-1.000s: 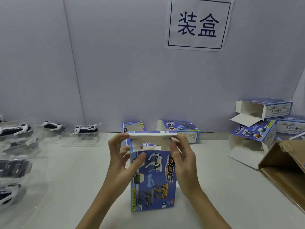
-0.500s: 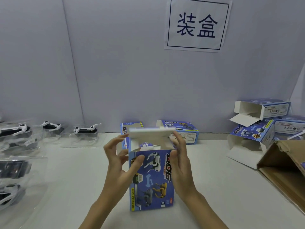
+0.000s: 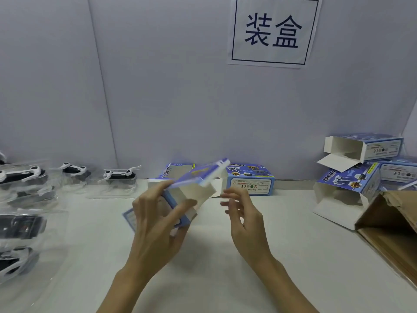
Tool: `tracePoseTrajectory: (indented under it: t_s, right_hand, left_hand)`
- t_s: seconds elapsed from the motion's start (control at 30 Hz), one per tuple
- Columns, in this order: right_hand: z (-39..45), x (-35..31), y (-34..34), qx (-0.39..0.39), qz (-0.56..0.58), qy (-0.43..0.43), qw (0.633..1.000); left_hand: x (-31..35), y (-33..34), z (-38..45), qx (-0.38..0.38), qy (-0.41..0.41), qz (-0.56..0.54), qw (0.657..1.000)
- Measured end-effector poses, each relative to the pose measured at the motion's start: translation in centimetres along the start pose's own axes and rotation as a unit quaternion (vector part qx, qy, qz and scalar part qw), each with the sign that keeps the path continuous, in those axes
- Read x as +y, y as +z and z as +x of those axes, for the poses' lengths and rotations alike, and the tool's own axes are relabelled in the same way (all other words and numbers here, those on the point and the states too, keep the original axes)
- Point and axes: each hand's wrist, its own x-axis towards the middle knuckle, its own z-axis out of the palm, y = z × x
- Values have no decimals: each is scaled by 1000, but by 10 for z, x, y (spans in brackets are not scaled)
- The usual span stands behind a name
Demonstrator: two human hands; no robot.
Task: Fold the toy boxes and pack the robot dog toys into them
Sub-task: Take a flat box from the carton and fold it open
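Note:
My left hand grips a blue toy box, lifted off the table and tilted, its white open end and flaps turned toward the right; the box is blurred by motion. Just right of that open end, my right hand hovers with fingers spread, holding nothing. Robot dog toys in clear plastic shells lie along the left side of the table, with another farther left.
A closed blue box and another behind the held one stand at the back wall. Several open boxes are stacked at the right beside a brown cardboard carton. More shelled toys crowd the left edge.
The box stood upright on the table with both hands on its top flap. Now my left hand has lifted and tipped it sideways, and my right hand has let go.

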Motion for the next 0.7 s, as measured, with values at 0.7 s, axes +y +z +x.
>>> tracePoseTrajectory:
  t_s: [0.7]
  right_hand:
    - [25,-14,34,-144,-275,-69,948]
  left_hand:
    - [29,30,-35,-307,92,101,942]
